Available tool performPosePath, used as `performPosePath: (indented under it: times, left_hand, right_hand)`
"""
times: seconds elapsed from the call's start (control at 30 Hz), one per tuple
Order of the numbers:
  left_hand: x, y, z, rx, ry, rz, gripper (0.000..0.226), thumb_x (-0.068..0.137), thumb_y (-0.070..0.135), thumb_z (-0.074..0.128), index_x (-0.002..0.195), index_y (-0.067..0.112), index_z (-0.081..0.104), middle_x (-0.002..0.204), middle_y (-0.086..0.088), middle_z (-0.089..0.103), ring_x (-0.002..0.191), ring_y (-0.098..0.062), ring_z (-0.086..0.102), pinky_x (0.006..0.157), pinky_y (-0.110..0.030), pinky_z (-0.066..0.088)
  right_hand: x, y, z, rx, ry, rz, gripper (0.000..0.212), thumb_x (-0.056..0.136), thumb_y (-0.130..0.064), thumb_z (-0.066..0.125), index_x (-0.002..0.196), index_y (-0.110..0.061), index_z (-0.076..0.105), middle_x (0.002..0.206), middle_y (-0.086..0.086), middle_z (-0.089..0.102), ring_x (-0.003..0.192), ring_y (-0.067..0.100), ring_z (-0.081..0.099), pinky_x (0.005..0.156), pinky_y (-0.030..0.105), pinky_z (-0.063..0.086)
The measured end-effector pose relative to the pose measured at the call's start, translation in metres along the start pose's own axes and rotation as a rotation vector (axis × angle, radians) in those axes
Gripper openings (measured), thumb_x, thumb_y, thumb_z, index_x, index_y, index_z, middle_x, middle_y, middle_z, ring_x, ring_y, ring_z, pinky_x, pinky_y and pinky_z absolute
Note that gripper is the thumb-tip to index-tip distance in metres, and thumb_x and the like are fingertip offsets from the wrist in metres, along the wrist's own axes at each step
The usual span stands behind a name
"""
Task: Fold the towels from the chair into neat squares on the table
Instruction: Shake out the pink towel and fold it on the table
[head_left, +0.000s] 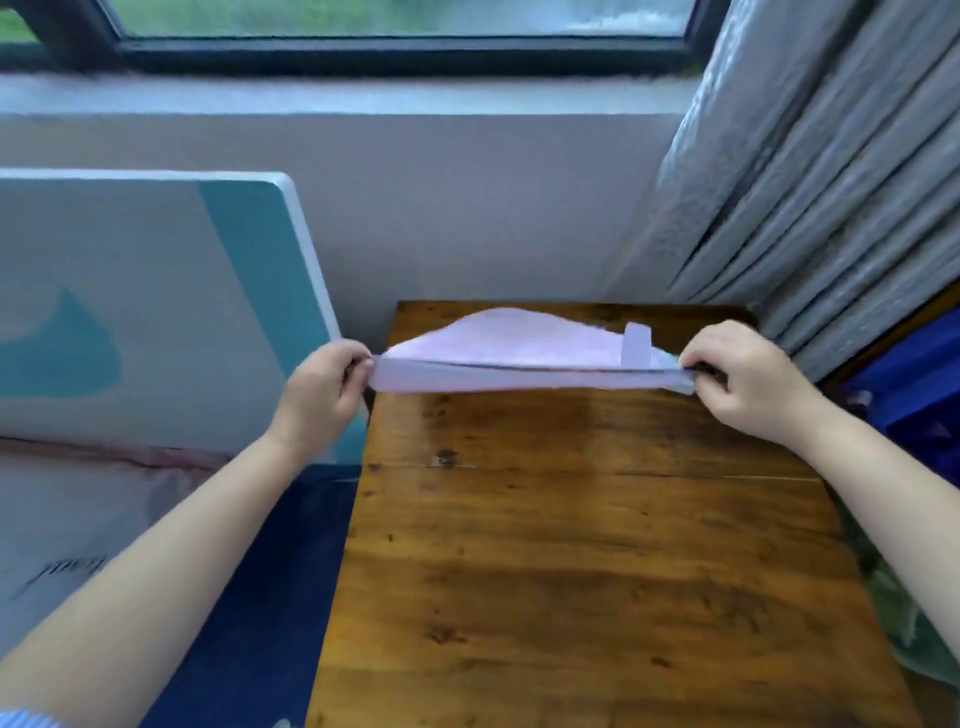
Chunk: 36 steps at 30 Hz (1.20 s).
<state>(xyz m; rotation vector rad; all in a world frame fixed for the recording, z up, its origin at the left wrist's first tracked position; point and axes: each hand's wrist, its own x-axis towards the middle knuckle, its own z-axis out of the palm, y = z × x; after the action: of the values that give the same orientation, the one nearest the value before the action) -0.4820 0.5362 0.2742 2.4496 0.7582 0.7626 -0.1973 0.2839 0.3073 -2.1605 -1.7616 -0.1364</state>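
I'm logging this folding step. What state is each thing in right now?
towel: doubled over, stretched taut between both hands above the table's far end
left hand: pinches the towel's left end
right hand: pinches the towel's right end
table: bare wood showing
curtain: gathered in folds at the right

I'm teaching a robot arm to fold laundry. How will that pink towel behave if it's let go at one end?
Probably floppy: the towel bulges and sags between the left hand and right hand, which pinch its ends. Likely light, since fingertip pinches hold it taut. Released at one end, it would probably drop limp onto the table rather than slide.
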Motion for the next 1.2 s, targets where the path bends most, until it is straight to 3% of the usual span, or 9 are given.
performPosePath:
  times: [0.13, 0.33, 0.47, 0.6, 0.7, 0.8, 0.93, 1.07, 1.2]
  left_hand:
    - [-0.057, -0.023, 0.011, 0.113, -0.436, -0.043, 0.015, 0.091, 0.007, 0.053, 0.087, -0.005, 0.061, 0.078, -0.01, 0.058, 0.073, -0.019, 0.049, 0.065, -0.027, 0.034]
    - [-0.164, -0.042, 0.061, 0.385, -1.086, 0.039, 0.011, 0.093, 0.017, 0.046, 0.083, 0.017, 0.05, 0.085, 0.003, 0.048, 0.079, -0.013, 0.042, 0.066, -0.025, 0.031]
    - [-0.197, -0.038, 0.08, 0.494, -1.253, 0.057, 0.008, 0.093, 0.018, 0.049, 0.097, 0.014, 0.054, 0.107, -0.004, 0.057, 0.103, -0.022, 0.051, 0.073, -0.029, 0.036]
    - [-0.21, -0.034, 0.088, 0.627, -1.404, 0.135, 0.024, 0.092, 0.013, 0.049, 0.115, 0.011, 0.054, 0.12, -0.007, 0.055, 0.114, -0.025, 0.047, 0.088, -0.034, 0.043]
    - [-0.218, -0.028, 0.094, 0.696, -1.484, 0.2, 0.027, 0.092, 0.002, 0.04, 0.113, 0.007, 0.055, 0.119, -0.009, 0.055, 0.112, -0.027, 0.046, 0.081, -0.033, 0.04]
    - [-0.22, -0.028, 0.095, 0.645, -1.489, 0.148, 0.025, 0.092, 0.005, 0.039, 0.108, 0.007, 0.059, 0.111, -0.009, 0.057, 0.105, -0.026, 0.048, 0.072, -0.031, 0.034]
    - [-0.206, -0.032, 0.09, 0.358, -1.355, -0.171, 0.026, 0.095, 0.02, 0.043, 0.108, 0.008, 0.062, 0.104, -0.006, 0.061, 0.091, -0.02, 0.051, 0.072, -0.028, 0.04]
    - [-0.162, -0.034, 0.096, 0.12, -0.922, -0.437, 0.031, 0.097, 0.018, 0.043, 0.122, 0.007, 0.056, 0.126, -0.007, 0.058, 0.115, -0.022, 0.053, 0.093, -0.029, 0.043]
    - [-0.11, -0.044, 0.116, -0.003, -0.522, -0.736, 0.03, 0.096, 0.017, 0.042, 0.121, 0.004, 0.053, 0.12, -0.014, 0.059, 0.107, -0.027, 0.055, 0.08, -0.028, 0.042]
  right_hand:
    - [-0.05, -0.017, 0.049, 0.066, -0.307, 0.079, 0.011, 0.063, 0.005, 0.054, 0.062, -0.005, 0.059, 0.063, 0.013, 0.059, 0.067, 0.036, 0.058, 0.06, 0.03, 0.038]
    - [-0.143, -0.059, 0.127, -0.056, -0.88, 0.188, 0.013, 0.08, -0.009, 0.046, 0.079, -0.019, 0.055, 0.103, 0.01, 0.06, 0.105, 0.027, 0.051, 0.082, 0.034, 0.039]
    - [-0.178, -0.073, 0.149, -0.074, -1.054, 0.155, 0.037, 0.083, -0.008, 0.042, 0.058, -0.027, 0.022, 0.09, 0.003, 0.043, 0.104, 0.024, 0.051, 0.071, 0.03, 0.031]
    - [-0.182, -0.088, 0.154, -0.173, -1.19, 0.109, 0.017, 0.086, -0.005, 0.042, 0.083, -0.02, 0.049, 0.107, 0.008, 0.055, 0.092, 0.022, 0.047, 0.071, 0.027, 0.032]
    - [-0.18, -0.097, 0.156, -0.267, -1.242, 0.093, 0.024, 0.088, -0.006, 0.041, 0.103, -0.012, 0.058, 0.099, 0.007, 0.056, 0.097, 0.024, 0.053, 0.076, 0.028, 0.032]
    - [-0.182, -0.096, 0.154, -0.255, -1.293, 0.1, 0.023, 0.089, -0.008, 0.04, 0.1, -0.014, 0.06, 0.084, 0.001, 0.046, 0.087, 0.022, 0.048, 0.083, 0.03, 0.033]
    - [-0.177, -0.087, 0.147, 0.0, -1.221, 0.306, 0.022, 0.092, -0.017, 0.042, 0.099, -0.016, 0.063, 0.086, -0.001, 0.049, 0.084, 0.016, 0.046, 0.074, 0.023, 0.035]
    - [-0.139, -0.067, 0.151, 0.145, -0.959, 0.448, 0.025, 0.092, -0.017, 0.044, 0.101, -0.01, 0.066, 0.093, 0.003, 0.056, 0.085, 0.016, 0.051, 0.069, 0.022, 0.04]
    - [-0.09, -0.038, 0.16, 0.215, -0.68, 0.619, 0.026, 0.092, -0.013, 0.044, 0.107, -0.006, 0.064, 0.108, 0.011, 0.062, 0.09, 0.018, 0.054, 0.073, 0.023, 0.04]
